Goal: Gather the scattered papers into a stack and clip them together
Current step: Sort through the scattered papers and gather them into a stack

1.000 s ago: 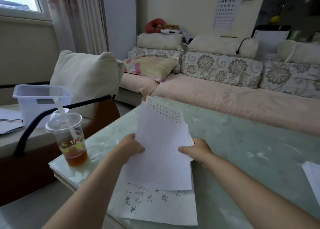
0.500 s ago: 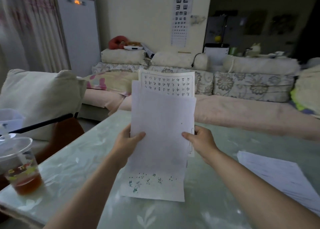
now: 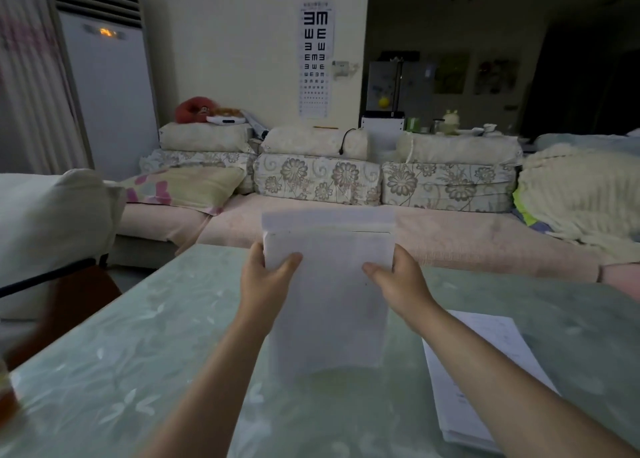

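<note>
The left hand [image 3: 268, 277] grips the left edge of a stack of papers [image 3: 329, 305], with the thumb across the front sheet and the fingers behind. The right hand [image 3: 398, 277] grips the right edge the same way. The stack stands upright between them, blurred. Its lower edge is down at the pale green surface [image 3: 138, 353], though I cannot tell whether it touches. A sheet at the back rises a little above the front one. To the right, apart from the stack, loose sheets [image 3: 495, 331] lie flat on the surface, partly hidden by the right forearm. At the far left edge a cup [image 3: 5, 398] shows only as a sliver and seems to hold a brown drink. Beyond the surface runs a sofa [image 3: 311, 180] with floral cushions.
</note>
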{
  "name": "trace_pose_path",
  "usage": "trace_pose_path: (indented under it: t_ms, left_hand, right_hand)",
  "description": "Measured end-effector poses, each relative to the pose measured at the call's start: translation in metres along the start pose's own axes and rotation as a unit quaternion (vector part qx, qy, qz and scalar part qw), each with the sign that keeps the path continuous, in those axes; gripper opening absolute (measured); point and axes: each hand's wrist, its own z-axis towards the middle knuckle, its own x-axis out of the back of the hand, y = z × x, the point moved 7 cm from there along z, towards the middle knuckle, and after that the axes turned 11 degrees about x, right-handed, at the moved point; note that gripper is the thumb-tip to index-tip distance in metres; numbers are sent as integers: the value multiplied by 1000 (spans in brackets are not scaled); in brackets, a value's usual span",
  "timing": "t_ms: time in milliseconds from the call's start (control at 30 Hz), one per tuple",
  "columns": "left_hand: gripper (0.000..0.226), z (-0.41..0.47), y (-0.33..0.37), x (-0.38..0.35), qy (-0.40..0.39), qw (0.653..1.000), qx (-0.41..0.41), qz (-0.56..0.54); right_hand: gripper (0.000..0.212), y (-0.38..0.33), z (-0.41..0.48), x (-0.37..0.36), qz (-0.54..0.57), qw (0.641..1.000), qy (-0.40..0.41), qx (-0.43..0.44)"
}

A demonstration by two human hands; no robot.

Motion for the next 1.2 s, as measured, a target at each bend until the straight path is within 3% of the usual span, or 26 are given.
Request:
trace_pose_path:
  t_ms: [167, 367, 467, 567, 700, 900, 967, 1200]
  left_hand:
    - [21, -3, -9, -4, 2, 1000, -6, 19]
    - [25, 0, -18, -4, 22, 999, 4, 29]
    - [20, -1, -37, -7, 14, 994, 45, 96]
    - [18, -1, -41, -10, 0, 986, 62, 155]
    - [34, 6, -24, -29, -59, 983, 57, 163]
    - [22, -20, -63, -100, -182, 937, 212, 208]
    - [11, -29, -71, -128, -202, 934, 216, 200]
    - [15, -59, -118, -223, -268, 901, 227, 256]
  right_hand:
    - [30, 28, -15, -5, -24, 997, -51, -54]
    - [40, 32, -18, -9, 4, 996, -48, -71]
    - [42, 48, -33, -19, -26, 991, -88, -100]
    - [39, 51, -30, -15, -43, 991, -69, -106]
    - [27, 43, -25, 11, -32, 988, -27, -150]
    - [22, 72, -46, 88, -78, 961, -6, -265]
    - [19, 83, -55, 115, -92, 956, 12, -280]
    - [17, 131, -76, 209, -171, 933, 88, -305]
